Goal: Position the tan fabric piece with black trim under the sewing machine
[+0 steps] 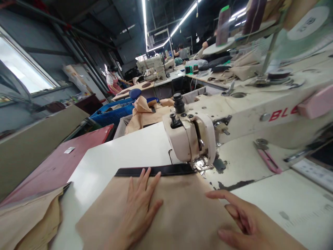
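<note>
A tan fabric panel (179, 205) lies flat on the white sewing table (125, 152). A black strip (156, 171) runs along its far edge and ends under the presser foot (201, 165) of a cream sewing machine (192, 135). My left hand (139, 208) rests flat on the panel, fingers spread, with the fingertips at the black strip. My right hand (244, 220) lies on the panel's right edge, its index finger pointing left toward the needle area. Neither hand grips anything.
Pink thread snips (267, 158) lie on the machine bed to the right. More tan fabric (28, 218) is heaped at the lower left beside a red board (65, 159). A blue crate (114, 113) and tan pieces sit beyond the table. Other people work at distant machines.
</note>
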`<state>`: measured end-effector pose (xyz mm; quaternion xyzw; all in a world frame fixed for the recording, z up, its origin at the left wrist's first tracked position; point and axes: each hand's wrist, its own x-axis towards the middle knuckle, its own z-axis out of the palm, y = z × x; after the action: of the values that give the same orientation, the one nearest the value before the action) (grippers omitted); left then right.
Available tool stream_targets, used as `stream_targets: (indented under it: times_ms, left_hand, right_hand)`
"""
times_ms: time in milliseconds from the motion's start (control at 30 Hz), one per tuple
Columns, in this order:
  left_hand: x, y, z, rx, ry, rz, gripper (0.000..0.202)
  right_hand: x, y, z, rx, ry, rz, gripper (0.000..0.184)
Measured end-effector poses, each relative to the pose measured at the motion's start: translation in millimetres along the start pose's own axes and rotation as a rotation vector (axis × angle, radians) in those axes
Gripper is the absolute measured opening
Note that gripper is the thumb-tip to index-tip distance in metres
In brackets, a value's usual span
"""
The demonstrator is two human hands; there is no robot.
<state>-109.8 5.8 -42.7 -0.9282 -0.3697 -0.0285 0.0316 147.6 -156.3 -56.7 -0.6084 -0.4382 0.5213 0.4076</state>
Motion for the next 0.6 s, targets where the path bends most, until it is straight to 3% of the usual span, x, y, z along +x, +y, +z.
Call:
stream_targets:
  times_ms: [100,167,267,333,367,433,500,600]
  left_hand:
    - [22,-18,-15.9,-0.057,-0.101,0.095,0.053]
    - [27,-8,-28.0,-0.063,-0.082,0.054,0.045]
    - [12,42,-36.5,-0.129,0.133,0.044,0.039]
    - [-5,89,-31.7,-0.249,0.297,0.251,0.046]
    - [-13,112,-26.6,-0.274,0.384,0.295,0.038]
    - [-24,148,-14.5,-0.287,0.585,0.196,0.025]
    - [-27,169,-4.6,-0.286,0.678,0.071,0.026]
    - [-26,175,0.1,-0.264,0.666,0.002,0.028]
  right_hand:
    - [0,2,10,0.053,0.005,0.019,0.057]
    - [1,-2,11,0.092,0.021,0.001,0.051]
    - [2,-6,9,0.152,0.008,-0.016,0.039]
    - [2,-7,9,0.171,-0.019,-0.021,0.034]
    - [2,-6,9,0.177,-0.029,-0.027,0.033]
    - [3,-4,9,0.181,-0.048,-0.038,0.034]
    - [3,-2,6,0.183,-0.066,-0.043,0.036]
    - [2,-3,1,0.198,-0.089,-0.039,0.037]
